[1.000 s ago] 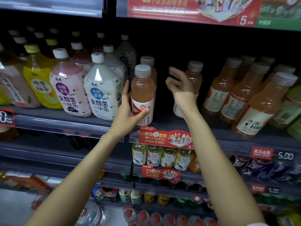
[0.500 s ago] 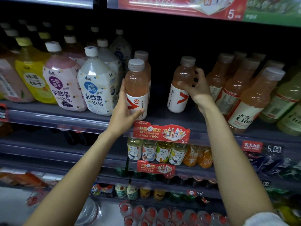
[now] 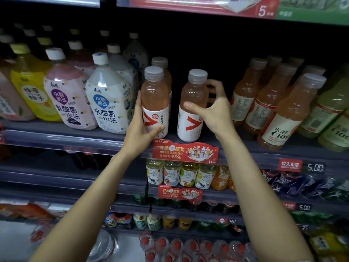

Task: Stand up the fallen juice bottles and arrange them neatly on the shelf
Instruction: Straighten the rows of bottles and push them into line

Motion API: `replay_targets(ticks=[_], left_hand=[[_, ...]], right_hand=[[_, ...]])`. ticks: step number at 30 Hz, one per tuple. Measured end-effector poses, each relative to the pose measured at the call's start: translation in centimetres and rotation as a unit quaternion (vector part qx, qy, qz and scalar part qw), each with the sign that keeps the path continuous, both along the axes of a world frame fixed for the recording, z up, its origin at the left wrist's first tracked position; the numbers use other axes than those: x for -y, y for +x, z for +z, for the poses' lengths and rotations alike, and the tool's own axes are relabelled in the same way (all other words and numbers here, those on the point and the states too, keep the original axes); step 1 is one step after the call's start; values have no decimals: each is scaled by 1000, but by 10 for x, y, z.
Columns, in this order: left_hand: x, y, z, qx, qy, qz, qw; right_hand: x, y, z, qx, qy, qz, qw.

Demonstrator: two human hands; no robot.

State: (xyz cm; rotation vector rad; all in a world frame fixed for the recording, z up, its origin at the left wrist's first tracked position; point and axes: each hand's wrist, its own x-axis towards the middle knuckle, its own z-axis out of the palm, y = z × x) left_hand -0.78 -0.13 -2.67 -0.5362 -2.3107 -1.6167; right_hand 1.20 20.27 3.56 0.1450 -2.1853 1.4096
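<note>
Two pink juice bottles with white-and-red labels stand upright side by side at the front of the shelf (image 3: 75,140). My left hand (image 3: 139,133) grips the left bottle (image 3: 154,99) low on its label, thumb across the front. My right hand (image 3: 217,114) wraps the right bottle (image 3: 192,91), with the thumb on its front and the fingers curled behind it. A third bottle of the same kind (image 3: 160,62) stands right behind the left one, mostly hidden.
Large white and pink drink bottles (image 3: 107,99) crowd the shelf just left of my left hand. Orange C100 bottles (image 3: 283,114) lean in rows to the right. A red promo tag (image 3: 185,152) hangs on the shelf edge; tea bottles (image 3: 171,173) fill the shelf below.
My right hand was open in the air, then reached the right bottle deeper on the shelf and now holds it at the front beside the left bottle. My left hand kept its grip.
</note>
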Motion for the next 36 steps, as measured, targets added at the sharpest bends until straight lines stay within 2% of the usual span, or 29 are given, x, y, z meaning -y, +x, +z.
replay_targets(ticks=[29, 31, 36], left_hand=[[5, -5, -6, -23, 0, -28, 999], [3, -2, -5, -28, -6, -15, 999], [-10, 32, 7, -77, -45, 88, 992]], right_hand=[[16, 7, 1, 18, 7, -29, 999], [17, 7, 0, 15, 3, -33, 999], [17, 17, -10, 36, -27, -30, 999]])
